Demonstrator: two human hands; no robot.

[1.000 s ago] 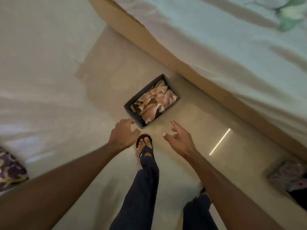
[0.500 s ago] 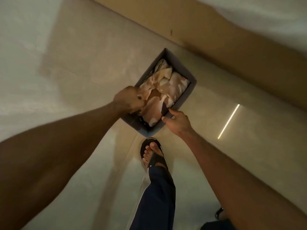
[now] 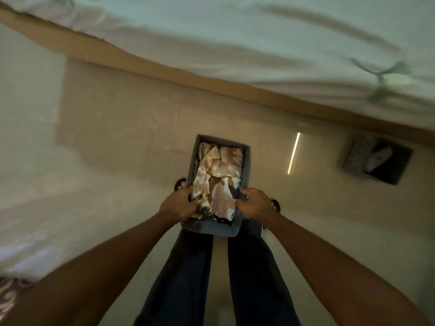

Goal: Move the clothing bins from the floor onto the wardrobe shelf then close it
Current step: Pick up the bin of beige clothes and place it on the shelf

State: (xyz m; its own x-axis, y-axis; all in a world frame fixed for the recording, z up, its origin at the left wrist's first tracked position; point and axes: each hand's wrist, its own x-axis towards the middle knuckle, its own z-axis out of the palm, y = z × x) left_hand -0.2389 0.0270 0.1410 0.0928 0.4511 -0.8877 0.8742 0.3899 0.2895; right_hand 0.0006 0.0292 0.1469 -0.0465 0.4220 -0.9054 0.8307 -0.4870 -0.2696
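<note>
A grey fabric clothing bin (image 3: 210,226) filled with crumpled beige and cream cloth hangs above the floor in front of my legs. My left hand (image 3: 178,204) grips its left rim, thumb tucked inside against the cloth. My right hand (image 3: 255,203) grips the right rim the same way. A second dark bin (image 3: 392,169) with pale clothing inside sits on the floor at the right, close to the bed. The wardrobe is out of view.
A bed with a wooden frame (image 3: 179,72) and a pale sheet (image 3: 247,41) runs across the top of the view. A patterned cloth (image 3: 8,300) lies at the lower left edge. The tiled floor (image 3: 113,142) shows a bright light reflection at the right.
Both hands reached down to the bin, took hold of its rims and lifted it off the floor toward my body. The view swung, bringing the second bin into sight.
</note>
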